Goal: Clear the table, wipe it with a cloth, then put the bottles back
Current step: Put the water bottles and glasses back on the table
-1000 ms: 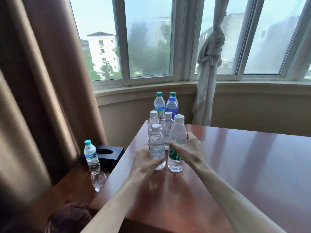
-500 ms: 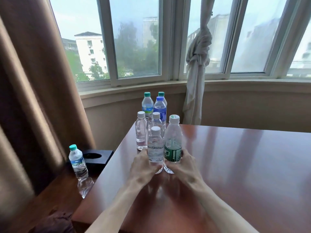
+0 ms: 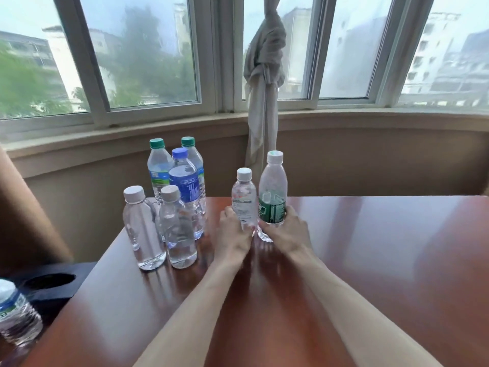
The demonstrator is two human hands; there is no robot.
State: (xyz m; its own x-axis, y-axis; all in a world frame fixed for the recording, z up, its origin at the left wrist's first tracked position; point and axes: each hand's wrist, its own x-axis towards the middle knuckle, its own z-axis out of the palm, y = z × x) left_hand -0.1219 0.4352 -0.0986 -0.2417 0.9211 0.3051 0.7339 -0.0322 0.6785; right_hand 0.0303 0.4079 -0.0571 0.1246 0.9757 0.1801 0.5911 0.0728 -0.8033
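- A clear crinkly plastic bottle with a blue and white label [image 3: 16, 316] is sitting at the bottom left, cut off by the frame edge, so its cap is not showing.
- A black box with a round hole [image 3: 50, 283] is sitting just beside that bottle, partly hidden behind the corner of the surface.
- The left hand [image 3: 232, 234] is holding the small clear bottle with a white cap and white label [image 3: 244, 200]. Its fingers are curling around the bottom part, hiding the base.
- The right hand [image 3: 287, 231] is holding the taller clear bottle with a white cap and dark green label [image 3: 273, 197]. Its fingers are wrapping around the label and the lower part.
- These two bottles are standing upright, touching side by side, near the far edge of the shiny reddish-brown wooden surface [image 3: 383, 260]. It is hard to tell whether their bases are resting on it.
- Five more bottles are standing in a bunch at the far left corner, apart from the hands: two smooth clear bottles with white caps [image 3: 144, 229] in front, a blue-capped bottle with a blue label [image 3: 186, 186] behind them, and two green-capped bottles [image 3: 158, 165] at the back, partly hidden.
- A knotted pale grey curtain [image 3: 264, 75] is hanging at the window behind.
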